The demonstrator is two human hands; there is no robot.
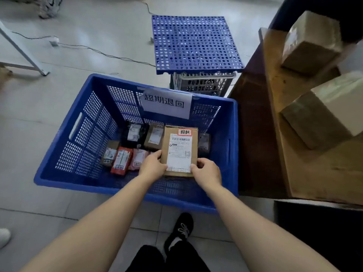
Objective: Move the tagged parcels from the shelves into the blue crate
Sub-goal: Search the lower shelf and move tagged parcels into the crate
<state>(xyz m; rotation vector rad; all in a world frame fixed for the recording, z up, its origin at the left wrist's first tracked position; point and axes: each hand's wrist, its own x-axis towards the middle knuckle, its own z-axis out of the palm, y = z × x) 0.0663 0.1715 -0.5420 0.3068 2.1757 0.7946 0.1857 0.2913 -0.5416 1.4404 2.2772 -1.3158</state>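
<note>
Grey floor tiles (pixel 39 134) lie under a black shoe (pixel 181 230) nearest the camera. Beyond it, the left hand (pixel 152 166) and right hand (pixel 208 173) each grip a near corner of a brown parcel (pixel 179 146) bearing a red tag (pixel 185 132), held within the blue crate (pixel 88 188). Smaller parcels (pixel 121 160) lie on the crate's bottom. A paper sign (pixel 167 103) hangs on its far wall. At right, a wooden shelf (pixel 314 173) carries cardboard boxes (pixel 312 42).

Blue crate (pixel 92 130): perforated plastic, slight sheen.
Parcel (pixel 172 129): matt brown cardboard.
Label (pixel 179 154): smooth white paper, as you see it on the parcel face.
Shelf (pixel 314 173): worn, rough bare wood.
Floor (pixel 49 114): smooth pale tiles.
</note>
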